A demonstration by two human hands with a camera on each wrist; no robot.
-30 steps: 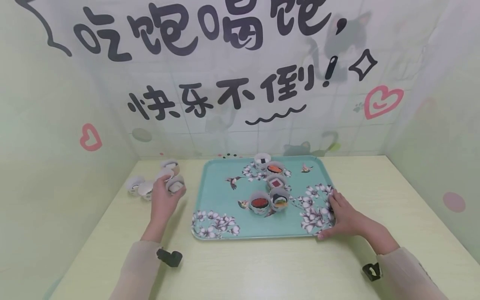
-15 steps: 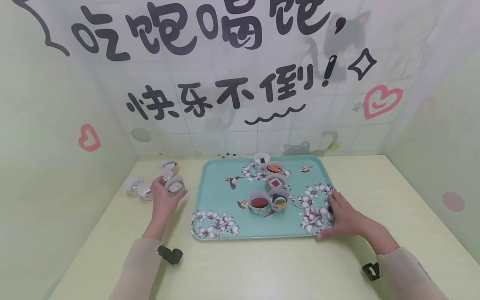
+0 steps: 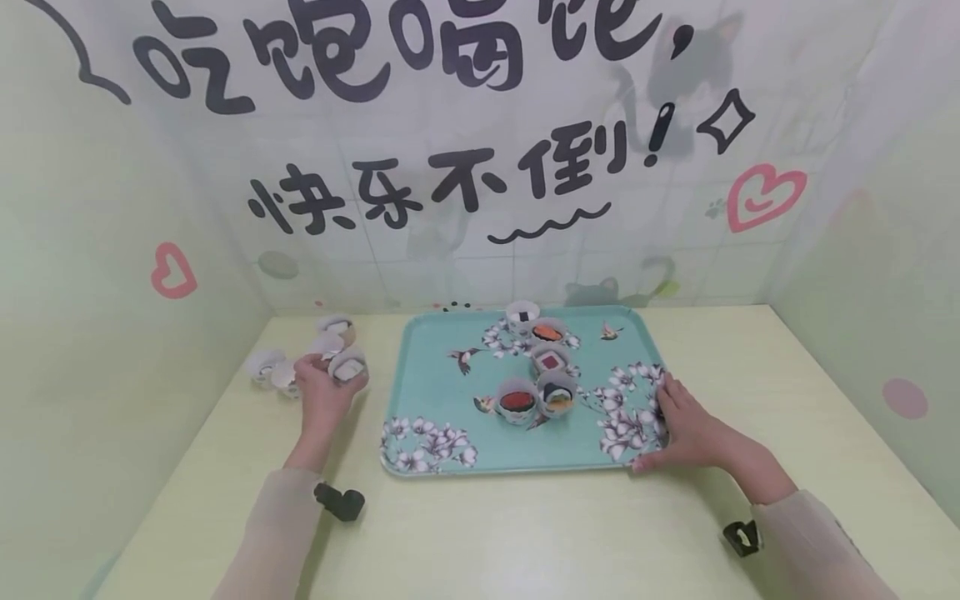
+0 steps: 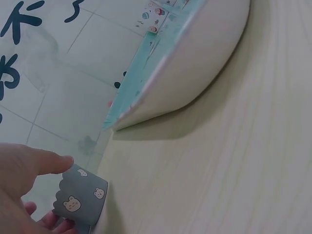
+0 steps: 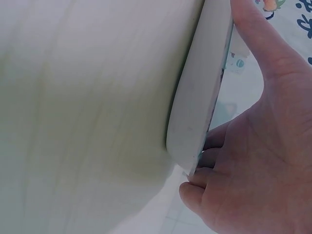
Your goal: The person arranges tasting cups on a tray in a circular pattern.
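Observation:
At the left of the head view, my left hand [image 3: 327,396] pinches a small paper baking cup [image 3: 347,365] with a white piece inside. The left wrist view shows that cup's scalloped grey side with bear faces [image 4: 83,195], between thumb and fingers. Several similar cups [image 3: 265,367] cluster beside and behind this hand. My right hand [image 3: 693,429] holds the front right corner of a turquoise floral tray [image 3: 442,375], thumb at the front rim and fingers over the right rim. Several sushi-filled cups stand on the tray, among them one with red topping [image 3: 517,402].
The pale wood table [image 3: 510,533] runs up to a white printed back wall [image 3: 450,275], with side walls left and right. The tray's raised rim [image 4: 161,83] stands to the right of the left hand. Black wrist cameras [image 3: 340,502] sit on both sleeves.
The left hand stays at the same cup, its fingers around it, with the cup shifting only slightly. The right hand stays on the tray corner. The head view tilts a little.

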